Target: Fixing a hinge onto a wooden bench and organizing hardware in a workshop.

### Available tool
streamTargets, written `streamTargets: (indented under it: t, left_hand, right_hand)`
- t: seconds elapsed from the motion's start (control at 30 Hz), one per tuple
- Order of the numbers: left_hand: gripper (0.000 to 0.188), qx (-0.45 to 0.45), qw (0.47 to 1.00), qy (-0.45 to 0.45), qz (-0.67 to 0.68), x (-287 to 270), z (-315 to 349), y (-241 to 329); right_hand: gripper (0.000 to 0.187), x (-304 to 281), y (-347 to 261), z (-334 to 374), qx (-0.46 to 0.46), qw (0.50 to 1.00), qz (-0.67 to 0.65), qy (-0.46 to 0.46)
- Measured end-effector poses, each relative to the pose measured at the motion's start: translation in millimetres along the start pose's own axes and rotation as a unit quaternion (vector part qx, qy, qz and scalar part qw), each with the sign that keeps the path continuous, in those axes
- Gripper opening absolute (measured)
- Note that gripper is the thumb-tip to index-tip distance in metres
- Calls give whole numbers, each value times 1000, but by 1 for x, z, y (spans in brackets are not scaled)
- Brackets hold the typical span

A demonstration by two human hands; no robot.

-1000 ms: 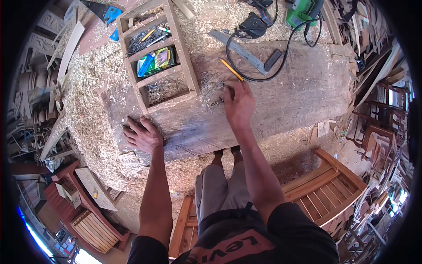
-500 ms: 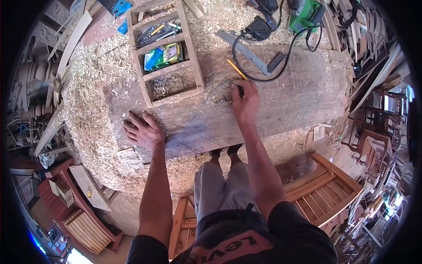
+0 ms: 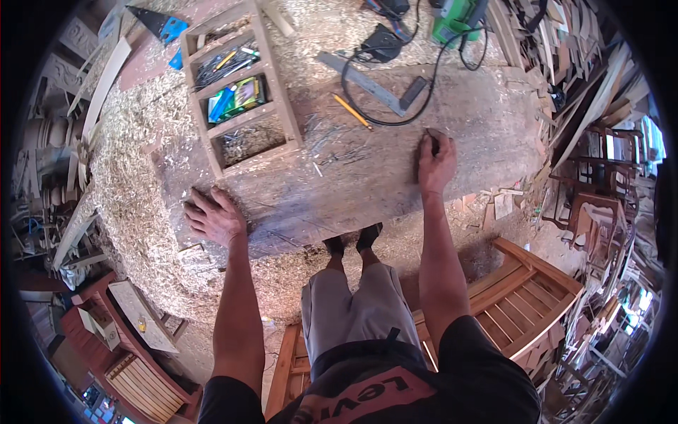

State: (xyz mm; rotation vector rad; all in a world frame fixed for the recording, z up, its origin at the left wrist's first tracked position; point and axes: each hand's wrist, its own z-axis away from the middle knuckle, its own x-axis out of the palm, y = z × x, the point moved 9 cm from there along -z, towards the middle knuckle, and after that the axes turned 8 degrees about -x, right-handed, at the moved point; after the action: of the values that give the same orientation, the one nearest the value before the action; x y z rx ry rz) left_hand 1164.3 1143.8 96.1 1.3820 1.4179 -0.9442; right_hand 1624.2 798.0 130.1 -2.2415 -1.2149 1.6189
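My left hand (image 3: pixel 215 216) lies flat on the left part of a worn wooden board (image 3: pixel 282 191), its fingers spread. Toward the board's right side, my right hand (image 3: pixel 436 164) rests with curled fingers, thumb and forefinger close together; whatever may be between them is too small to make out. Several loose nails (image 3: pixel 346 154) lie scattered between my hands. Beyond them are a yellow pencil (image 3: pixel 352 112) and a metal try square (image 3: pixel 367 85). A wooden compartment box (image 3: pixel 291 134) stands above my left hand, holding nails, a second pencil and a green packet with a blue object on it.
A green power tool (image 3: pixel 452 20) and a dark one (image 3: pixel 385 44) lie at the back, with a black cable (image 3: pixel 432 88) looping over the square. A blue-handled saw (image 3: pixel 169 30) is at the far left. Wood shavings (image 3: pixel 131 184) surround the board. Slatted wooden furniture (image 3: pixel 526 304) stands near my legs.
My right hand has moved right, away from the nails and the pencil. My left hand stays flat on the board. The whole view has shifted a little.
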Motion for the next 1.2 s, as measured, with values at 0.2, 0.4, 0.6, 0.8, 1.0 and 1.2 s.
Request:
streamTargets:
  t: [0.2,0.4,0.6,0.8,1.0,1.2]
  left_hand:
    - [82,12,993,-15,120,-9,13,-8]
    - [94,190,958,-94,192,-57,149,100]
    - [121,291,940,-135,113,-62,204,201]
    - [124,391,900,-142,128,-63,192,261]
    - [109,366,907,-80,192,-62,152,288]
    - [76,320,924,-88,191,-46,129,302]
  right_hand:
    - [22,-23,55,47,90,986,-139,28]
    - [26,-35,16,59,29,996,-72,-36]
    - [30,-24,0,54,2,996,-52,-78]
    - [30,-14,-44,55,-116,980,-133,-92]
    - [25,41,-101,16,-177,959,-167,-142]
    - [21,71,-119,-11,-162,952,-65,-252]
